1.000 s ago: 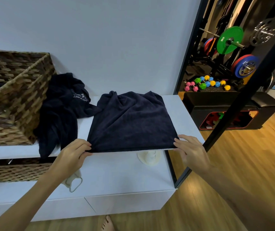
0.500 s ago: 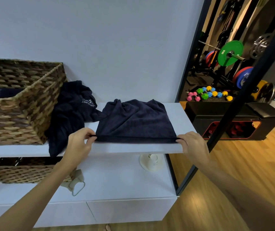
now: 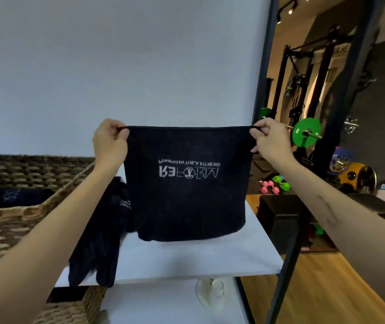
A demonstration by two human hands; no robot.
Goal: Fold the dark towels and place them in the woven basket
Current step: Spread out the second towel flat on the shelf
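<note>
A dark towel [image 3: 187, 202] with a white upside-down logo hangs stretched in front of me, its lower edge resting on the white shelf top [image 3: 198, 260]. My left hand [image 3: 109, 143] pinches its top left corner, and my right hand [image 3: 271, 143] pinches the top right corner. The woven basket [image 3: 23, 216] stands on the shelf at the left with a folded dark towel [image 3: 16, 197] inside. A further dark towel [image 3: 100, 239] lies crumpled beside the basket and droops over the shelf's front edge.
A black metal frame post [image 3: 287, 260] runs along the shelf's right side. Below the shelf top sit a second woven basket [image 3: 70, 309] and a small white object [image 3: 215, 293]. Gym weights, a rack and wooden floor lie to the right.
Both hands have lifted the towel's near edge from the shelf up to chest height, so the towel now hangs upright with its logo showing. My view has tilted upward.
</note>
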